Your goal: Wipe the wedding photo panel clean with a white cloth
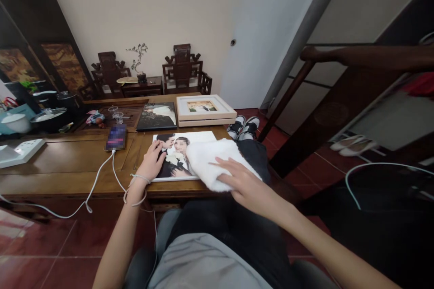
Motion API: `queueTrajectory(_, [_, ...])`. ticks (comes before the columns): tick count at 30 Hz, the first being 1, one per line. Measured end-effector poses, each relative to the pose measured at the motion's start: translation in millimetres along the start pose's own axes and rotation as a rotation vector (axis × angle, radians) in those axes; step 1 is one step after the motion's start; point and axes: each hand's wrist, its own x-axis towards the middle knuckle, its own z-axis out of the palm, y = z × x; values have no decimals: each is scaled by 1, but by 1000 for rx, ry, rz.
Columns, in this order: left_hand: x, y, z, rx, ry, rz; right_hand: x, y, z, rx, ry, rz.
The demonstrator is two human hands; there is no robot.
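Observation:
A wedding photo panel [176, 162] lies flat near the front edge of the wooden table, showing a couple with a bouquet. My left hand [153, 161] rests on its left side, fingers stretched out and holding nothing. On the panel's right part sits a folded white towel [210, 156], which hangs a little past the table's front edge. My right hand [239, 178] grips the towel, with some fingers on top and others tucked into its fold. The towel covers the right part of the photo.
Behind the panel lie a dark photo panel [158, 116] and a light wooden picture frame [206, 121]. A phone [115, 137] with a white cable [96, 176] lies to the left, near a power strip [25, 152] and a lidded pan [50, 117]. A chair [318, 95] stands at right.

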Motion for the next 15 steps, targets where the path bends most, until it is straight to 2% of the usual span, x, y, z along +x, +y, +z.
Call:
queueTrajectory(3, [0, 1, -3, 1, -36, 10, -16, -15, -7, 8, -13, -43])
queueTrajectory(6, [0, 1, -4, -7, -47, 14, -12, -13, -9, 12, -1, -39])
queueTrajectory(15, [0, 1, -2, 14, -38, -16, 68, 47, 5, 23, -1, 122])
